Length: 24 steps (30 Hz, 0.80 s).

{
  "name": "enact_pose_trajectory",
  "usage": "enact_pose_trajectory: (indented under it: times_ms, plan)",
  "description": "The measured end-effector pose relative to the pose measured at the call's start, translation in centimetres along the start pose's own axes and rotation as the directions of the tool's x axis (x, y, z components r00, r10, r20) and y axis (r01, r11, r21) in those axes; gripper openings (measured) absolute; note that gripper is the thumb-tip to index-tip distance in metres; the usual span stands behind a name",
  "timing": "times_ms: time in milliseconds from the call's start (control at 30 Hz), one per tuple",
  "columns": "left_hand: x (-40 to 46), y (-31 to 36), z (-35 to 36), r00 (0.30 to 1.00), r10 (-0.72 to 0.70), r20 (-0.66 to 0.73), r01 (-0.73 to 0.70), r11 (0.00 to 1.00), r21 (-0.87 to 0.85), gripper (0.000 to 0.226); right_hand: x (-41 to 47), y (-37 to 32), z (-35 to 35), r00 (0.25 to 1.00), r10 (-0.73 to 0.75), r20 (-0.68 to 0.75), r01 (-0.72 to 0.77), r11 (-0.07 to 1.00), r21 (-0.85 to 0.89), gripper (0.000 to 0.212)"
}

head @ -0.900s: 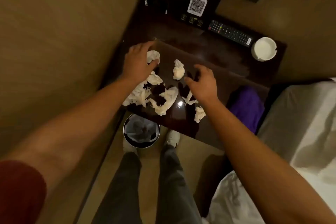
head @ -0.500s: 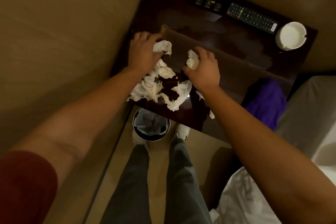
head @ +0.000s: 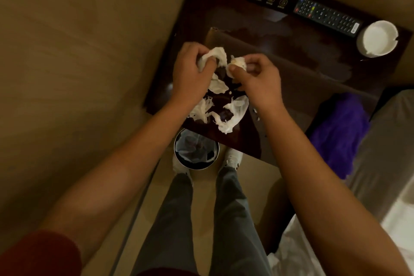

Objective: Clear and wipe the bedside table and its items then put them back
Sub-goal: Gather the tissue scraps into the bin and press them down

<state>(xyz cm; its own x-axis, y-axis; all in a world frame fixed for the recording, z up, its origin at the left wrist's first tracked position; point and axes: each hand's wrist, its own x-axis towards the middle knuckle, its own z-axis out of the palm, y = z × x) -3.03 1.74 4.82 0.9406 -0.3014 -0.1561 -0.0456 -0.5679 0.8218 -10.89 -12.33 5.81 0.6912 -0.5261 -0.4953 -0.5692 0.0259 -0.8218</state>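
Hands curled on crumpled white tissue: I see left hand [head: 190, 74] gripping one wad [head: 216, 56], right hand [head: 257, 80] pinching another [head: 238, 63], above dark wooden bedside table [head: 291, 87]. Below my wrists, round metal bin [head: 196, 149] holds a plastic liner.

dim, warm yellowish light throughout. plain beige wall [head: 78, 63] filling the left side and running on behind along the top right. pale tan floor [head: 253, 168] below, with a lighter strip along the wall's base. grey bed [head: 389, 154] at the right edge, white bedding [head: 298, 253] bunched at lower right. purple cloth [head: 340, 132] heaped just beside the bed.
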Motion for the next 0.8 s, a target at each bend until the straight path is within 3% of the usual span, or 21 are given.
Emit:
enact_pose_trajectory:
  times_ms: [100, 200, 333, 400, 467, 533, 600, 700, 800]
  plan:
    - [-2.8, 1.0, 0.0, 0.970, -0.203, 0.131, 0.232, 0.931, -0.283, 0.014, -2.5, -0.6, 1.4, 0.999, -0.036, 0.026, 0.035, 0.998, 0.052, 0.024]
    - [-5.4, 1.3, -0.2, 0.919, -0.339, 0.201, 0.393, 0.746, -0.537, 0.020, -5.4, -0.4, 3.1, 0.995, -0.099, 0.020, 0.101, 0.992, -0.077, 0.030]
    - [-7.3, -0.3, -1.1, 0.902, -0.411, 0.130, 0.405, 0.705, -0.582, 0.019, -8.0, 0.0, 4.5, 0.942, -0.162, 0.294, 0.224, 0.956, -0.190, 0.043]
    - [-7.3, -1.2, -1.9, 0.798, -0.580, 0.166, 0.525, 0.532, -0.664, 0.018, -8.1, 0.0, 4.3, 0.922, -0.141, 0.360, 0.186, 0.978, -0.093, 0.045]
    - [-7.1, -2.0, -2.6, 0.709, -0.664, 0.238, 0.596, 0.384, -0.705, 0.021, -6.8, 0.2, 3.6, 0.954, -0.124, 0.273, 0.144, 0.988, -0.056, 0.040]
    - [-7.1, -2.7, -2.9, 0.702, -0.657, 0.276, 0.612, 0.358, -0.705, 0.022, -4.7, 0.5, 2.8, 0.983, -0.093, 0.156, 0.109, 0.989, -0.100, 0.038]
    - [-7.3, -3.3, -3.2, 0.717, -0.630, 0.300, 0.606, 0.350, -0.714, 0.022, -2.5, 0.9, 2.2, 0.991, -0.092, 0.096, 0.115, 0.955, -0.274, 0.047]
    - [-7.6, -3.8, -3.6, 0.713, -0.626, 0.315, 0.612, 0.337, -0.715, 0.019, -0.3, 1.2, 2.7, 0.979, -0.107, 0.173, 0.185, 0.821, -0.540, 0.065]
    - [-7.9, -4.1, -3.8, 0.695, -0.641, 0.326, 0.636, 0.337, -0.694, 0.015, 0.9, 1.4, 4.6, 0.958, -0.157, 0.242, 0.280, 0.698, -0.659, 0.069]
